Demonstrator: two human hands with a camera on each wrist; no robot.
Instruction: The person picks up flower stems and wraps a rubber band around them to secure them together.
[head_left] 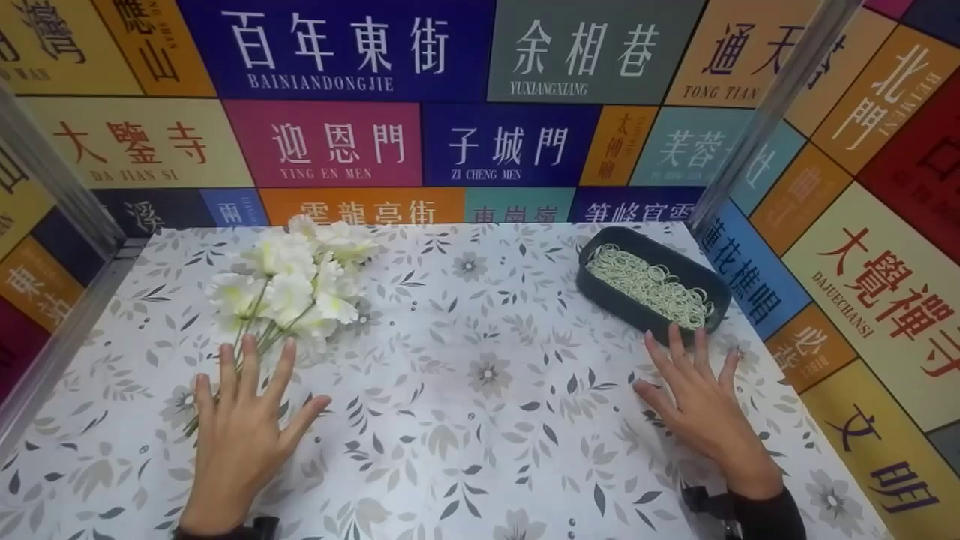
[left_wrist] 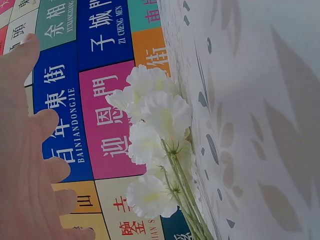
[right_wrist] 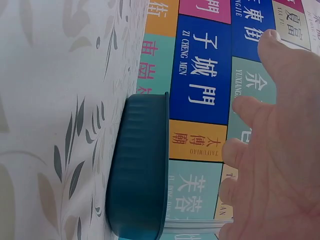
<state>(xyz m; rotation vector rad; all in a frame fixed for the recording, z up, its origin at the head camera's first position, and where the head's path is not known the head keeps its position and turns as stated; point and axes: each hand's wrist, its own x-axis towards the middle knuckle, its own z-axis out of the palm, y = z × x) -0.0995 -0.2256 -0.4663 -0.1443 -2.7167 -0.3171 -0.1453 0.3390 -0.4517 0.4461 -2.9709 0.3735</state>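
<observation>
A bunch of white artificial-looking flowers point(head_left: 292, 289) with green stems lies at the left of the table. My left hand point(head_left: 244, 427), fingers spread and straight, is over the lower stems and holds nothing. In the left wrist view, that hand is raised apart from the blooms point(left_wrist: 165, 115). At the right stands a dark green oblong tub point(head_left: 615, 309) filled with thin pale green loops point(head_left: 649, 285), perhaps rubber bands. My right hand point(head_left: 705, 412) is spread just in front of the tub, holding nothing. The right wrist view shows a gap between its fingers and the tub's side point(right_wrist: 137, 165).
A white cloth with grey leaves and flowers point(head_left: 487, 375) covers the table. Colourful panels with lettering point(head_left: 322, 142) rise behind it and along both sides. Clear upright strips point(head_left: 772, 97) stand at the back corners.
</observation>
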